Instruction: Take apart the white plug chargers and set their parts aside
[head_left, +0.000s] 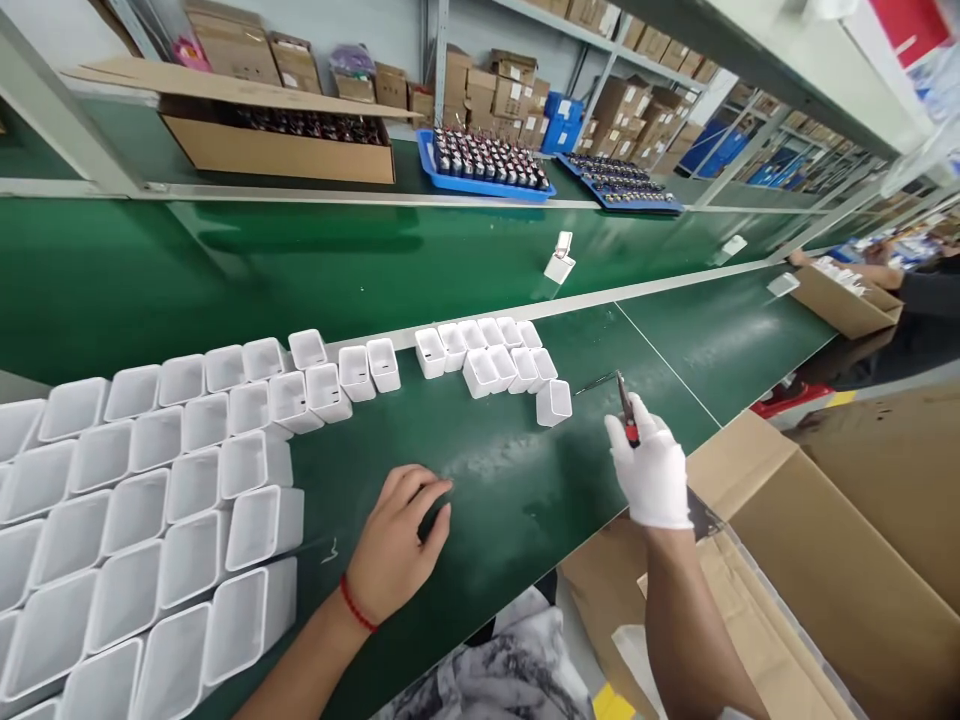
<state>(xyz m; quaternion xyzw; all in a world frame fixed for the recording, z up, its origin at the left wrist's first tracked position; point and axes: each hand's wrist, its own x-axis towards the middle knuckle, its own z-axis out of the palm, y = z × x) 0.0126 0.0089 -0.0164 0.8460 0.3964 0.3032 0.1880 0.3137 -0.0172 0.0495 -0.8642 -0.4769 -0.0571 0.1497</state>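
My right hand, in a white glove, is closed on a pair of pliers with red handles and dark jaws pointing away from me. Just beyond the jaws, a thin dark strip or tool lies on the table; its kind is unclear. My bare left hand rests on the green tabletop with fingers loosely bent and apart, nothing in it. A single white plastic cup, squarish and tilted, is left of the pliers. Behind it stands a small group of similar white cups.
Rows of larger-looking white cups fill the left side. A conveyor belt carries a white part. Blue trays and a carton of small parts sit on the shelf. An open carton is at right; a co-worker's box stands farther off.
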